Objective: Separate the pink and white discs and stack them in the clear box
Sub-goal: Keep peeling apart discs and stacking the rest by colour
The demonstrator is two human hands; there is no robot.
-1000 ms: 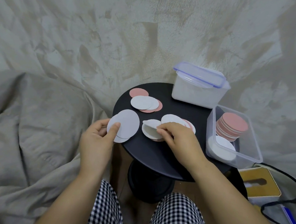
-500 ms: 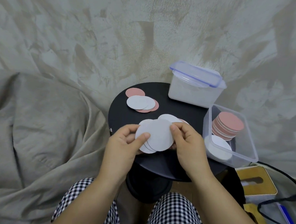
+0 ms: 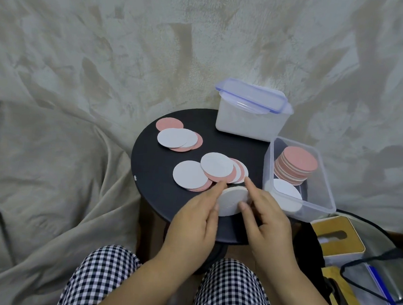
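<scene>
Discs [image 3: 231,201], a thin white bunch, sit tilted between our hands over the near part of the table [image 3: 152,173]. Our left hand [image 3: 196,220] curls round the bunch's left rim. Our right hand [image 3: 265,223] pinches the right rim between forefinger and thumb. Just right of them sits the box [image 3: 326,181], open, with a pink stack [image 3: 298,161] at its far end and a white stack [image 3: 287,197] at its near end. Just beyond our fingertips lie loose discs [image 3: 208,171], with another scatter [image 3: 176,138] farther left. At the far edge stands a lidded tub [image 3: 249,117].
</scene>
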